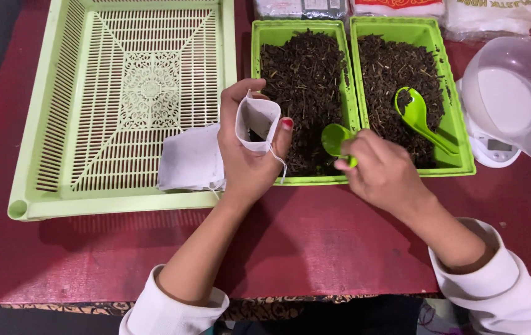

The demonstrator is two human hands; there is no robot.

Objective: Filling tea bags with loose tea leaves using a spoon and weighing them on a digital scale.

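the small white pouch (257, 126) sits upright in the left hand (247, 155), its mouth pulled open and facing up, just over the near edge of the left green tray (264, 32) of dark dried leaves (302, 80). the left fingers (285, 133) are wrapped round it, thumb on one side and the rest on the other, pinching the sides so the opening stays wide, and a thin string hangs from it across the palm. held that way, low and right by the leaves, any spill would likely drop back into the tray.

the right hand (382, 174) is closed on the handle of a small green scoop (335, 139), bowl turned toward the pouch and hovering just beside it over the same tray. i cannot tell whether the bowl carries anything.

a second green spoon (419, 118) lies in the right green tray (460, 124), resting on its own leaf pile (395, 68). to the right stands a small white scale (491, 149) with a clear bowl (513, 87) on it, tilted. left of the hands, a stack of flat white pouches (191, 158) lies on the rim of a big pale green slatted basket (61, 124), close to the holding hand. white packets (395, 7) line the far edge of the red table (315, 248).
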